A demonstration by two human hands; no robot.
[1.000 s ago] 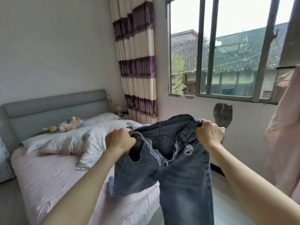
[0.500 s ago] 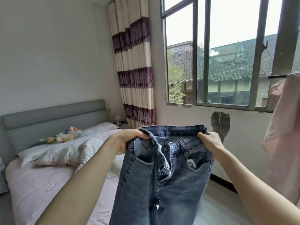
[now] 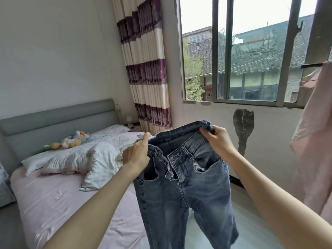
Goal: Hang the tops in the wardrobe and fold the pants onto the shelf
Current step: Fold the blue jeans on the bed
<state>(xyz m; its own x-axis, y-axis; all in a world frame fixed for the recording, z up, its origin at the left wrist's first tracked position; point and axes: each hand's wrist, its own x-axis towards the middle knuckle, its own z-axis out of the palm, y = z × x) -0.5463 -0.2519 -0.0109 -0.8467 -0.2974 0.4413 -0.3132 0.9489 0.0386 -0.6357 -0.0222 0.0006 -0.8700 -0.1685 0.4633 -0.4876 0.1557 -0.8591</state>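
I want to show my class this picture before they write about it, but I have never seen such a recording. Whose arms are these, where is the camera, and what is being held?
The camera sits on a person's head, looking forward and down, so the two bare arms are the wearer's own. The left hand and right hand each grip the waistband of a pair of blue jeans, held up in the air with the legs hanging. To the left is a bed with pillows and soft toys. A pink garment hangs at the right edge, near the window.

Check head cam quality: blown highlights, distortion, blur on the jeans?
Head view: sky in the window is blown out white; wide-angle bends the window bars and the curtain; jeans sharp, seams readable, evenly daylit, no glare.
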